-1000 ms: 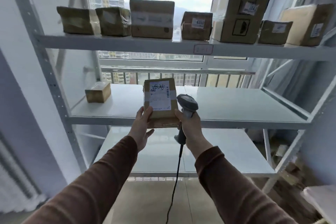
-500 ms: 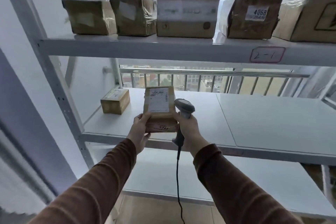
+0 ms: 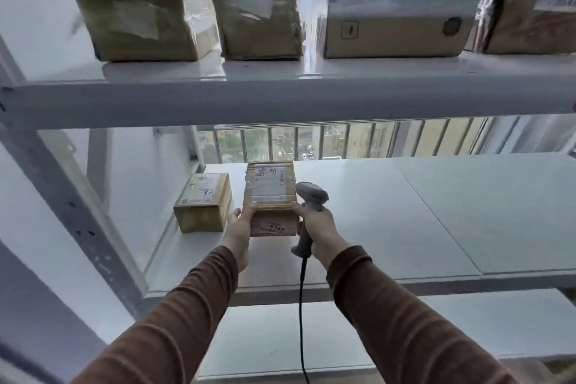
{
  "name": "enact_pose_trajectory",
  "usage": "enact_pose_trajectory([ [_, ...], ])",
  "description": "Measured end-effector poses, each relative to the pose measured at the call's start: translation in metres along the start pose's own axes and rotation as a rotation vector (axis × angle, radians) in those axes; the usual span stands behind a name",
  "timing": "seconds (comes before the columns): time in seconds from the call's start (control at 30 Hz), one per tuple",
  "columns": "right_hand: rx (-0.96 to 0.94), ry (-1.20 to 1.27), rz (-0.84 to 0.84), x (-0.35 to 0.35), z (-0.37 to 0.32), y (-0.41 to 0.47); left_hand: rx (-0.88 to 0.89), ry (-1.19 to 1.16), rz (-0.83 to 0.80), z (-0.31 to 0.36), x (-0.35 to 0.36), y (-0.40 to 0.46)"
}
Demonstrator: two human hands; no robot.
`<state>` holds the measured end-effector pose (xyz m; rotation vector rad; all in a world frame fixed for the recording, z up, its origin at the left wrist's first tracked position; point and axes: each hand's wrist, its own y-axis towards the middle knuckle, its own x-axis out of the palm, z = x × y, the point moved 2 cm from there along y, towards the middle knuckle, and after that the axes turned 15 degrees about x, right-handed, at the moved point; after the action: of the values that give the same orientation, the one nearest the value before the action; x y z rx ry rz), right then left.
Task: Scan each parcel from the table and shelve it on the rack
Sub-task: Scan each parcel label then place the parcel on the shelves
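Observation:
A small brown parcel (image 3: 270, 193) with a white label on top and "5144" written on its near side is held over the middle shelf (image 3: 405, 221) of the white rack. My left hand (image 3: 240, 227) grips its left near corner. My right hand (image 3: 318, 224) holds a grey corded barcode scanner (image 3: 310, 199) by the handle, and its thumb touches the parcel's right near corner. Another small labelled parcel (image 3: 204, 201) sits on the same shelf just to the left, close beside the held one.
The upper shelf (image 3: 280, 93) carries several taped cardboard parcels (image 3: 137, 9) in a row. A lower shelf (image 3: 405, 330) lies below my arms. The rack's left upright (image 3: 62, 196) stands close. The scanner cable (image 3: 301, 305) hangs down between my forearms. Behind the rack is a window with railings.
I have moved closer to the rack. The parcel has gone forward and down over the middle shelf, next to the small parcel on the left; both hands keep their hold.

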<state>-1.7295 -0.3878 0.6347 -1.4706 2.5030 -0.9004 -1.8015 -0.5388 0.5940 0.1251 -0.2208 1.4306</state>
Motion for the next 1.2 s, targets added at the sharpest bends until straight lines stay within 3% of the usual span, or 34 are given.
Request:
enact_pose_trajectory([
  [0.3, 0.035, 0.037, 0.130, 0.038, 0.008, 0.048, -0.024, 0.031, -0.110, -0.022, -0.027, 0.059],
  [0.47, 0.019, 0.041, 0.149, 0.042, 0.004, 0.056, -0.001, 0.101, -0.082, -0.021, -0.026, 0.066],
  [0.57, 0.000, 0.033, 0.165, 0.040, 0.003, 0.052, 0.094, 0.156, -0.048, -0.006, -0.021, 0.058],
  [0.7, -0.074, 0.050, 0.195, 0.028, -0.004, 0.038, 0.349, 0.354, -0.037, 0.030, -0.005, 0.041],
  [0.87, -0.191, 0.046, 0.258, -0.005, -0.018, 0.009, 0.495, 0.404, -0.168, 0.058, 0.036, 0.018],
  [1.03, -0.272, 0.040, 0.392, -0.072, -0.024, -0.031, 0.424, 0.285, -0.354, 0.051, 0.106, -0.014],
  [1.2, -0.288, 0.119, 0.588, -0.176, -0.022, -0.090, 0.240, 0.163, -0.632, 0.023, 0.204, -0.073],
])
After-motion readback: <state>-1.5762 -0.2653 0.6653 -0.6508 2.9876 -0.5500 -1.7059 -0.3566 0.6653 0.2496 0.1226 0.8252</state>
